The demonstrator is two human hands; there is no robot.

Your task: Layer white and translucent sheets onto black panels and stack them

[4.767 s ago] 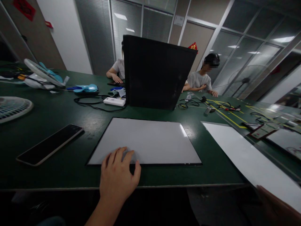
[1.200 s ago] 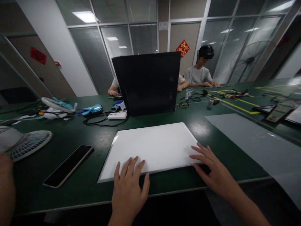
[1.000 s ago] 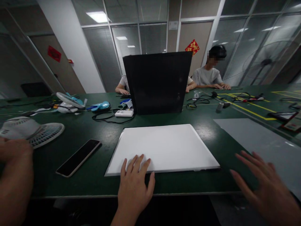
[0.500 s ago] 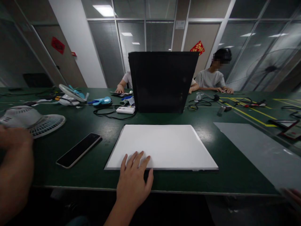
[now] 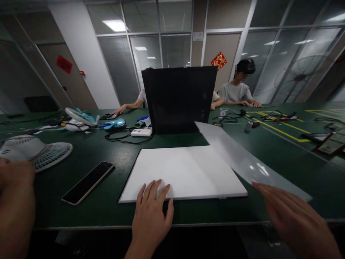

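A flat white panel (image 5: 172,169) with a thin dark edge lies on the green table before me. My left hand (image 5: 152,212) is palm down, fingers spread and open, its fingertips resting on the panel's near edge. At the right, my right hand (image 5: 293,212) is closed on the near edge of a thin translucent sheet (image 5: 237,158); its thumb is hidden. Tilted in the air, the sheet is beside the panel, its left side overlapping the panel's right part in view. A smartphone (image 5: 87,183) lies left of the panel.
Another person's arm (image 5: 16,201) is at the left, by a white fan (image 5: 52,154). A tall black box-like object (image 5: 179,100) stands behind the panel. Cables and a white block (image 5: 141,132) lie near it. Two people sit across the green table (image 5: 205,216).
My right hand has come into view from the right. The translucent sheet has lifted off the table and swung left towards the panel. My left hand stays on the panel.
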